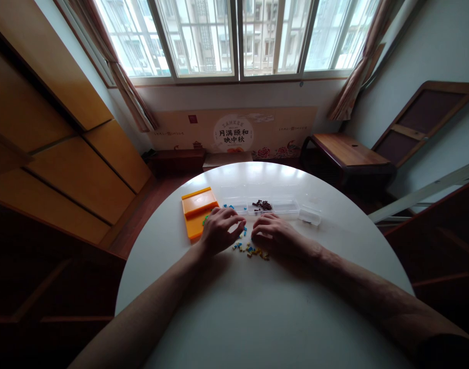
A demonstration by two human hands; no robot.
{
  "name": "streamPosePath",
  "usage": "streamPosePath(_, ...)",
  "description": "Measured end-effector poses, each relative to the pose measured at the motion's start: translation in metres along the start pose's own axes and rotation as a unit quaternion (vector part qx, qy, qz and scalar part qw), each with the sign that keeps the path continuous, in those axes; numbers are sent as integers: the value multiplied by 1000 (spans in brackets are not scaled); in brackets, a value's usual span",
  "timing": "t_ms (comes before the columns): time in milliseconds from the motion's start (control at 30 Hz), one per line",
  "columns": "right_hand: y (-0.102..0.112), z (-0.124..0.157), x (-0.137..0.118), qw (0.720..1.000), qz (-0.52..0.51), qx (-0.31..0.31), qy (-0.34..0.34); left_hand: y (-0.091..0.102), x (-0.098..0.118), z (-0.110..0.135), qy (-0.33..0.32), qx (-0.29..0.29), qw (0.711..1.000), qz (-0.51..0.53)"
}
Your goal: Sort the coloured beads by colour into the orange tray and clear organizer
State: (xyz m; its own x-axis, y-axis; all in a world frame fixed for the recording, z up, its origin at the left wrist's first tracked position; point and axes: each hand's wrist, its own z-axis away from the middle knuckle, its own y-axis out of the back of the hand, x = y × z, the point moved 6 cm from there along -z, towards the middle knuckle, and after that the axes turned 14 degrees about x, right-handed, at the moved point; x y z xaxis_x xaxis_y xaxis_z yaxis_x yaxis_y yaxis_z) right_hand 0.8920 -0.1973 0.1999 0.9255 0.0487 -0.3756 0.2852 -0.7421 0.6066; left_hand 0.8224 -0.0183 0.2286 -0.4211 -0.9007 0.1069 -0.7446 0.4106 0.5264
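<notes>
Both my hands rest on a round white table. My left hand lies palm down with curled fingers over a scatter of small blue, yellow and green pieces. My right hand lies palm down beside it, fingertips at the same pieces. Whether either hand pinches a piece is hidden. Just beyond the hands stands a clear plastic compartment box with small dark brown pieces in one compartment and a few blue ones at its left end.
An orange plastic tray lies left of my left hand. A small clear box sits at the right end of the compartment box. Wooden cabinets stand left, a low wooden table right, windows ahead.
</notes>
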Motion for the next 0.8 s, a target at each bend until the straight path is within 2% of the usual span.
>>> streamPosePath(133,-2,1,3,1000,2,9,2,-7,11,4,-51,-65,993,82)
streamPosePath(233,-3,2,5,1000,6,12,2,-9,14,5,-61,-83,989,109)
streamPosePath(467,6,1,3,999,14,42,-4,-11,15,7,-76,-69,989,107)
streamPosePath(800,11,-4,1,998,0,61,-26,-9,16,4,-70,-14,995,63)
